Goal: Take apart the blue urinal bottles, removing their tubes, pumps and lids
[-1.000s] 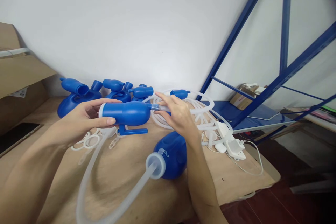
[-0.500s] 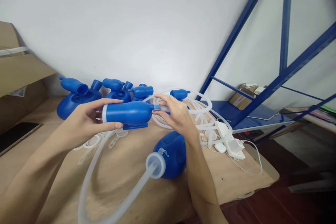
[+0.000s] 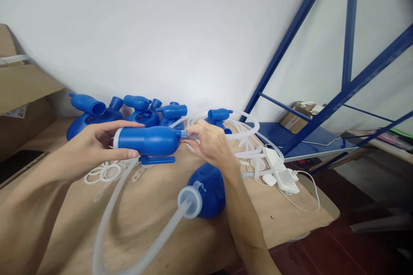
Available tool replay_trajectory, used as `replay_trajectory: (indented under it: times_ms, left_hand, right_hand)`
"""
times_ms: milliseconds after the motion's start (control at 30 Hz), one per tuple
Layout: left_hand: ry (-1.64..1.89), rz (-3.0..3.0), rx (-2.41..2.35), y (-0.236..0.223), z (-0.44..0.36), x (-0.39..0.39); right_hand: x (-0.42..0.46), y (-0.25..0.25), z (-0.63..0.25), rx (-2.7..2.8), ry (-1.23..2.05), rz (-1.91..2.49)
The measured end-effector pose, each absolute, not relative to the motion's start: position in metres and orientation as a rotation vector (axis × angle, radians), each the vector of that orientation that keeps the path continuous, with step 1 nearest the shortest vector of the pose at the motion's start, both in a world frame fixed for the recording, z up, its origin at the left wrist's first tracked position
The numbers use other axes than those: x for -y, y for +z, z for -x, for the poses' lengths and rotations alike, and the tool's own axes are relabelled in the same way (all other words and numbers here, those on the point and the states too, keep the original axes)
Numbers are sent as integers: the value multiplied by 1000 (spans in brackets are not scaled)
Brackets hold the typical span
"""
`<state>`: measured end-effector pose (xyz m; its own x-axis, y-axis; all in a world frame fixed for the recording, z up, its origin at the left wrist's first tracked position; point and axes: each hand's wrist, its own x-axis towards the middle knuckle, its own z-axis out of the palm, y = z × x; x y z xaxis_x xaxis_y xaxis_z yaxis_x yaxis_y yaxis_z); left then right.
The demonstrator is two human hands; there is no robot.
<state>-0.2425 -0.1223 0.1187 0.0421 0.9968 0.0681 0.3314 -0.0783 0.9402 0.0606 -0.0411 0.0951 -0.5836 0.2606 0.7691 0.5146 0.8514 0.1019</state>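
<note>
blue vessel (image 3: 148, 141): smooth, white rim (image 3: 116, 138) | left grip (image 3: 93, 142): clamped on vessel | right grip (image 3: 211, 142): pinching clear connector (image 3: 184, 134)

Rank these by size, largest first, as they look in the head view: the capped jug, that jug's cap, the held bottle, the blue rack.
1. Blue rack
2. Held bottle and capped jug: unsure, since the jug is partly hidden
3. Jug's cap

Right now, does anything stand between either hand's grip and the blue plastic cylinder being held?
Nothing visible for the left grip, which clasps the blue plastic cylinder near its white end. A short clear fitting sits between the right grip and the cylinder's narrow tip.
</note>
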Motion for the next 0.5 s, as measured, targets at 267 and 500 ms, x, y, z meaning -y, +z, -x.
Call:
replay_trajectory:
  times_ms: [267, 500]
  left_hand:
    - [1016, -1207, -1273, 115, 241, 119]
    - [1091, -1252, -1300, 111, 244, 115]
  right_hand:
    - [43, 95, -56, 2129, -581, 482]
    - [34, 90, -57, 2166, -609, 471]
